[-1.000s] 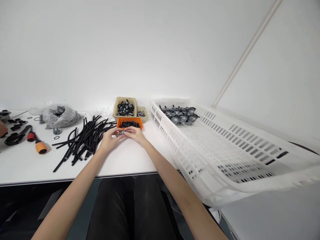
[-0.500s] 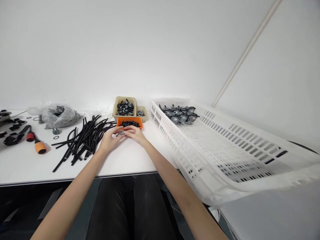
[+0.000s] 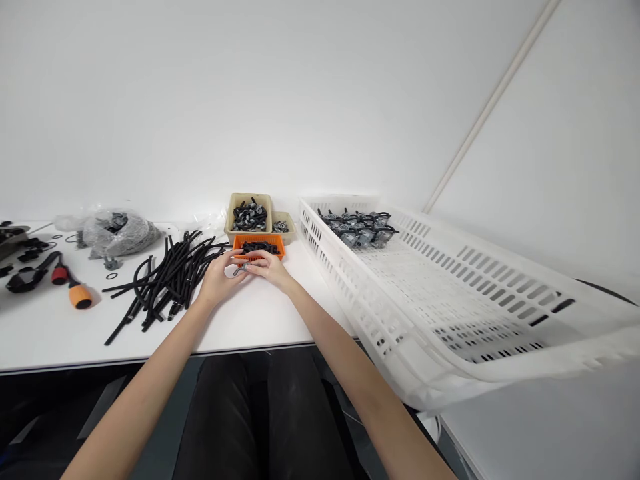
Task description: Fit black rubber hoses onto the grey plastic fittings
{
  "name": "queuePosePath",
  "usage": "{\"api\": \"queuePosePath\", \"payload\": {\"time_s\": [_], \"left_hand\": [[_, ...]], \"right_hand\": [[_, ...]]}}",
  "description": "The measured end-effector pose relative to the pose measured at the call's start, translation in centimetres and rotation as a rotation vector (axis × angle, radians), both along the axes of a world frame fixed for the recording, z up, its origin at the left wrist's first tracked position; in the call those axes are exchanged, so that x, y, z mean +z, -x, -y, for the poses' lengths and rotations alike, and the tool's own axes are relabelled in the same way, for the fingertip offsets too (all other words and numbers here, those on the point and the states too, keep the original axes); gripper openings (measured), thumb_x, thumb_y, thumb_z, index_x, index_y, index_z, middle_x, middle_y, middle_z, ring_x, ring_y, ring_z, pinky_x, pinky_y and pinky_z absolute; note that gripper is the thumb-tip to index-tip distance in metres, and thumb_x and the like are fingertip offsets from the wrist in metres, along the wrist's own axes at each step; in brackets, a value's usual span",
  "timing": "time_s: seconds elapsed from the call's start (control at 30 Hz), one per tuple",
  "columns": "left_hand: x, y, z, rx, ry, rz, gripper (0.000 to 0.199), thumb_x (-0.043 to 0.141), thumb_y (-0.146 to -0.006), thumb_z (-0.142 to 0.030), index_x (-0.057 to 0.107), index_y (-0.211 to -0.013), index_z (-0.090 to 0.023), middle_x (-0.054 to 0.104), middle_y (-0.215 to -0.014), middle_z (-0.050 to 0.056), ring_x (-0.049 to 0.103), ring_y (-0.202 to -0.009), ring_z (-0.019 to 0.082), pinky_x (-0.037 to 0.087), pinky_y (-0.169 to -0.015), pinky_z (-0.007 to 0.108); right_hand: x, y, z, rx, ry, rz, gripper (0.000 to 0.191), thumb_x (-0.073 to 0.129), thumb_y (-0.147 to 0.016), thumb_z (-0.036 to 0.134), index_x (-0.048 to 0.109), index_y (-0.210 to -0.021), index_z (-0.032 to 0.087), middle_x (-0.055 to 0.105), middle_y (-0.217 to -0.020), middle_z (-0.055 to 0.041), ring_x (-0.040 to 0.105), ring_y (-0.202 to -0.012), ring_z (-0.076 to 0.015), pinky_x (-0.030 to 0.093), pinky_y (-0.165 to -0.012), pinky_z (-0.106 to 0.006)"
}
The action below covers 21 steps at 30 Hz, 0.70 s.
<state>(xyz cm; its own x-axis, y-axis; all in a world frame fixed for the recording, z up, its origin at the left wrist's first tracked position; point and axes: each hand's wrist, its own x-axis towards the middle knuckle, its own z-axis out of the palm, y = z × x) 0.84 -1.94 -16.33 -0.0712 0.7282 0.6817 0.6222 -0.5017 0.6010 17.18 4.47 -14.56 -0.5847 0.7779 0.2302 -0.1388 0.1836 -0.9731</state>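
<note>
Just in front of the orange basket (image 3: 239, 240), my two hands meet over the white table. Between their fingertips is a small grey part with a thin curved end (image 3: 241, 269); its exact kind is too small to make out. My left hand (image 3: 219, 277) is closed on it from the left. From the other side, the fingers of my right hand (image 3: 271, 270) pinch it too, partly covering it. Short black tube pieces (image 3: 260, 247) fill the orange basket behind my fingers.
Long black hoses (image 3: 170, 273) lie piled left of my hands. Beige bins (image 3: 231, 227) of small parts stand behind the basket. On the right is a large white crate (image 3: 345, 287) with clear-and-black assemblies (image 3: 363, 230). Farther left are a plastic bag (image 3: 120, 233) and orange-handled tool (image 3: 80, 295).
The small grey part has turned slightly between my fingers, and its curved end shows more plainly. My hands stay in nearly the same place.
</note>
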Motion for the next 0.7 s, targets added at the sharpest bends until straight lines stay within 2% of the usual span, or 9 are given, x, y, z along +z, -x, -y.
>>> {"api": "queuePosePath", "payload": {"time_s": [0.27,0.47,0.7], "left_hand": [[-0.3,0.08,-0.34,-0.02,-0.032,-0.034,0.047,0.07,-0.077,-0.038,0.056,-0.118,-0.02,0.072,-0.105,0.008,0.067,-0.098,0.024,0.047,-0.092,0.038],[-0.49,0.17,-0.31,0.046,-0.049,-0.074,0.044,0.07,-0.077,-0.036,0.057,-0.117,-0.021,0.073,-0.101,0.007,0.066,-0.099,0.025,0.045,-0.093,0.041],[-0.73,0.28,-0.37,0.096,-0.069,-0.12,0.045,0.072,-0.076,-0.037,0.058,-0.116,-0.023,0.073,-0.1,0.005,0.064,-0.102,0.026,0.045,-0.092,0.042]], "right_hand": [[-0.16,0.01,-0.07,-0.041,-0.044,-0.011,0.055,0.082,-0.057,0.023,0.061,-0.107,0.021,0.071,-0.086,-0.0027,0.068,-0.092,-0.0194,0.053,-0.087,-0.037],[-0.11,-0.05,-0.02,-0.027,-0.013,-0.009,0.061,0.084,-0.055,0.02,0.059,-0.111,0.021,0.071,-0.082,-0.0016,0.068,-0.092,-0.0197,0.053,-0.088,-0.038],[-0.37,0.15,-0.29,-0.016,0.02,0.011,0.05,0.079,-0.066,0.027,0.058,-0.111,0.02,0.072,-0.085,-0.0035,0.069,-0.088,-0.0179,0.051,-0.09,-0.038]]}}
